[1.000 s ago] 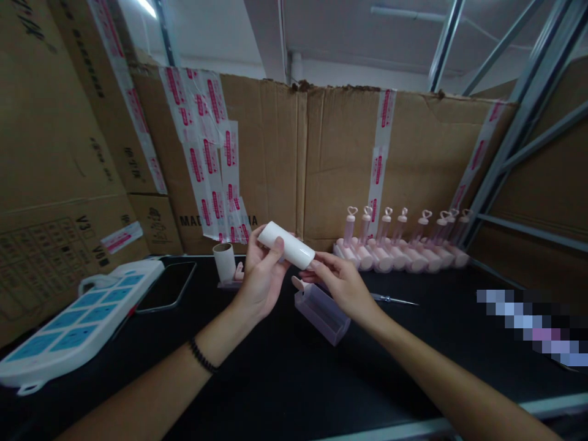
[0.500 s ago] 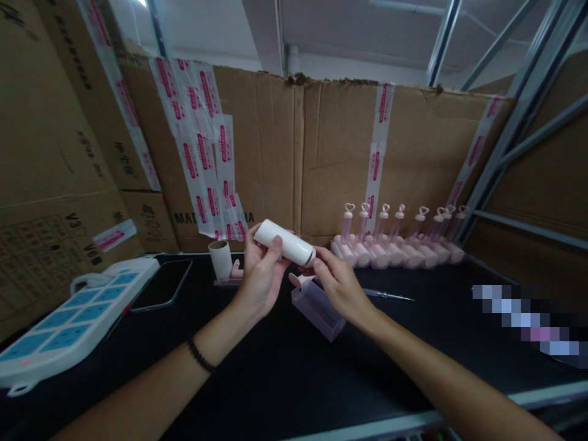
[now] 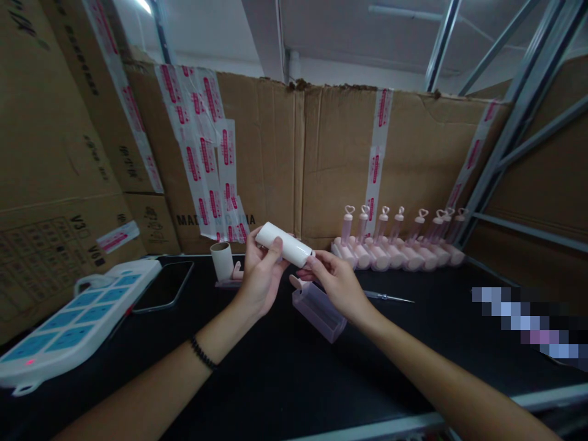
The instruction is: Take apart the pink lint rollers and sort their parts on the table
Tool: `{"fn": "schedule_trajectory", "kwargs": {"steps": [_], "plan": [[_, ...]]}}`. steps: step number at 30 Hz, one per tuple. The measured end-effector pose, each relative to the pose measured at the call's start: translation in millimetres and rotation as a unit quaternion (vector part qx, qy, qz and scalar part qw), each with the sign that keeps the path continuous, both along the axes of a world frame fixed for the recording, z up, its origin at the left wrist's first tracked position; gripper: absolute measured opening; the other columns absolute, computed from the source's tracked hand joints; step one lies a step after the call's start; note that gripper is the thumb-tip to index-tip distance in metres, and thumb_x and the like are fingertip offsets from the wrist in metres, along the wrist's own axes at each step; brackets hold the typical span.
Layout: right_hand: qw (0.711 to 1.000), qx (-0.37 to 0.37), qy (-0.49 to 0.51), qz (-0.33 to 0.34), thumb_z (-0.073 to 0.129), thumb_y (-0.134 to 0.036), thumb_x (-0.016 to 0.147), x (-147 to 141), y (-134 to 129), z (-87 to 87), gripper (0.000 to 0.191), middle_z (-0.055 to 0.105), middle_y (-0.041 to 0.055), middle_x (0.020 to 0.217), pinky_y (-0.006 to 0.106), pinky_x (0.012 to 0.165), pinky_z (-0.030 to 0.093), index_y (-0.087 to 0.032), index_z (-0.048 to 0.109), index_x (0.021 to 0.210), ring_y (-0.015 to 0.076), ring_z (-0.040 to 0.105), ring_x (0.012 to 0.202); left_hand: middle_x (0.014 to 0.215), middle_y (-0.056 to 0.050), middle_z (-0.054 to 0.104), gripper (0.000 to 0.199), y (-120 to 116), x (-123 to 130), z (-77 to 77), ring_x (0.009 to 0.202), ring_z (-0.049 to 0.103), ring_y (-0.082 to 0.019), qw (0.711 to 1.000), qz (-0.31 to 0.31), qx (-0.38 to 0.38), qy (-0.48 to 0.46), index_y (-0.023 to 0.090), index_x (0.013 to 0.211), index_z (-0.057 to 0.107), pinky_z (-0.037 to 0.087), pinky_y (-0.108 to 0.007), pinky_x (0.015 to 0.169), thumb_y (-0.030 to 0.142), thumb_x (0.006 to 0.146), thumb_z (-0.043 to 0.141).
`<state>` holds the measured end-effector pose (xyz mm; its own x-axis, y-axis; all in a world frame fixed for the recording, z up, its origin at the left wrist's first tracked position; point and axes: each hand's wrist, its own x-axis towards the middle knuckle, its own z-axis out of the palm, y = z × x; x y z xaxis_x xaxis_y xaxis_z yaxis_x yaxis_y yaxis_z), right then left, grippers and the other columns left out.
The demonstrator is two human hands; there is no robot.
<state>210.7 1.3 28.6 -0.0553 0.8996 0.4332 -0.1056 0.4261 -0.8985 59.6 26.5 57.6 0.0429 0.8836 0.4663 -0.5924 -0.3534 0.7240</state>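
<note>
A white roll (image 3: pixel 285 244) is tilted in the middle of the view, its right end lower. My left hand (image 3: pixel 263 269) is wrapped round its left part, thumb on top. The fingers of my right hand (image 3: pixel 333 275) pinch the roll's right end, where a dark opening shows. Under the hands, a translucent purple box (image 3: pixel 319 311) with a pink rounded tab lies on the black table (image 3: pixel 257 380). An upright cardboard-cored white roll (image 3: pixel 222 262) stands behind my left hand, beside a small pink part (image 3: pixel 237 271).
A white power strip (image 3: pixel 82 315) and a dark phone (image 3: pixel 163 286) lie at the left. A screwdriver (image 3: pixel 388 297) is right of my right hand. Several pink pieces with heart-shaped tops (image 3: pixel 397 252) line the cardboard wall (image 3: pixel 340 159). A pixelated patch covers the far right.
My right fingers have shifted slightly at the roll's right end, covering more of its opening. The whole view has moved down a little.
</note>
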Motion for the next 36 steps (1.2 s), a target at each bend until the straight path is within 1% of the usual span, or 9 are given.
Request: {"fn": "schedule_trajectory", "kwargs": {"steps": [6,10,13,17,21,24,27,32,36], "plan": [[0.995,-0.066,0.070,0.016,0.062,-0.034,0.089,0.6,-1.7,10.3,0.025,0.074,0.0061,0.095,0.036,0.081,0.059,-0.017,0.069,0.104,0.0209,0.073,0.084,0.104,-0.007,0.071,0.041,8.5,-15.9,21.7,0.095,0.072,-0.025,0.998,0.011,-0.057,0.027,0.024,0.106,0.051,0.060,-0.033,0.071,0.038,0.080,0.079],[0.996,-0.010,-0.092,-0.018,0.052,-0.030,0.093,4.5,-9.9,18.3,0.022,0.070,0.0049,0.090,0.033,0.074,0.056,-0.017,0.065,0.106,0.0196,0.070,0.080,0.098,-0.004,0.070,0.047,17.3,-49.1,46.0,0.094,0.072,-0.023,0.988,0.102,0.027,0.113,0.023,0.108,0.052,0.057,-0.033,0.077,0.032,0.073,0.083],[0.964,0.064,-0.255,-0.047,0.046,-0.025,0.096,-1.9,-23.4,21.9,0.026,0.068,0.0030,0.085,0.032,0.073,0.050,-0.018,0.056,0.120,0.0190,0.066,0.077,0.096,-0.003,0.071,0.052,13.8,-87.8,55.6,0.092,0.070,-0.024,0.944,0.185,0.046,0.268,0.023,0.113,0.057,0.055,-0.032,0.075,0.038,0.071,0.084],[0.903,0.089,-0.419,-0.030,0.044,-0.020,0.096,-28.4,-38.2,26.1,0.026,0.072,0.0090,0.092,0.036,0.077,0.048,-0.016,0.051,0.120,0.0231,0.068,0.083,0.104,-0.005,0.071,0.058,-0.4,-136.2,44.1,0.095,0.069,-0.028,0.851,0.221,0.035,0.476,0.023,0.110,0.060,0.057,-0.035,0.076,0.050,0.065,0.086],[0.834,0.067,-0.548,0.020,0.048,-0.021,0.092,-65.4,-32.4,25.1,0.021,0.075,0.0141,0.100,0.038,0.078,0.051,-0.015,0.059,0.110,0.0279,0.072,0.091,0.105,-0.007,0.072,0.062,-5.9,-167.6,12.3,0.087,0.071,-0.029,0.789,0.197,0.018,0.582,0.022,0.113,0.056,0.058,-0.037,0.070,0.061,0.070,0.078],[0.813,0.037,-0.581,0.026,0.056,-0.024,0.088,-91.4,-19.4,18.1,0.023,0.075,0.0158,0.102,0.033,0.070,0.054,-0.013,0.063,0.107,0.0283,0.073,0.090,0.111,-0.010,0.071,0.061,-2.7,-181.5,-5.4,0.091,0.071,-0.031,0.742,0.238,0.033,0.626,0.021,0.112,0.056,0.057,-0.039,0.075,0.064,0.073,0.073],[0.810,0.041,-0.585,0.009,0.059,-0.025,0.089,-110.6,-8.3,11.4,0.024,0.074,0.0195,0.106,0.034,0.073,0.056,-0.008,0.066,0.105,0.0296,0.073,0.096,0.116,-0.011,0.071,0.057,-1.1,-185.8,-7.8,0.097,0.070,-0.033,0.716,0.271,0.044,0.642,0.023,0.111,0.056,0.055,-0.039,0.079,0.064,0.075,0.071],[0.800,0.076,-0.592,-0.061,0.054,-0.028,0.096,-122.8,-3.1,12.9,0.036,0.069,0.0277,0.119,0.046,0.085,0.056,-0.002,0.063,0.119,0.0374,0.068,0.111,0.107,-0.002,0.072,0.038,-6.9,-177.7,5.5,0.089,0.069,-0.028,0.678,0.299,0.049,0.670,0.027,0.110,0.057,0.051,-0.034,0.076,0.052,0.084,0.069],[0.789,0.127,-0.591,-0.114,0.050,-0.027,0.098,-105.3,-7.9,27.7,0.031,0.070,0.0232,0.117,0.046,0.088,0.053,-0.008,0.065,0.117,0.0357,0.067,0.111,0.094,0.003,0.071,0.034,-7.7,-174.5,6.3,0.077,0.066,-0.024,0.685,0.310,0.058,0.657,0.029,0.106,0.058,0.046,-0.029,0.070,0.049,0.083,0.072]]}}
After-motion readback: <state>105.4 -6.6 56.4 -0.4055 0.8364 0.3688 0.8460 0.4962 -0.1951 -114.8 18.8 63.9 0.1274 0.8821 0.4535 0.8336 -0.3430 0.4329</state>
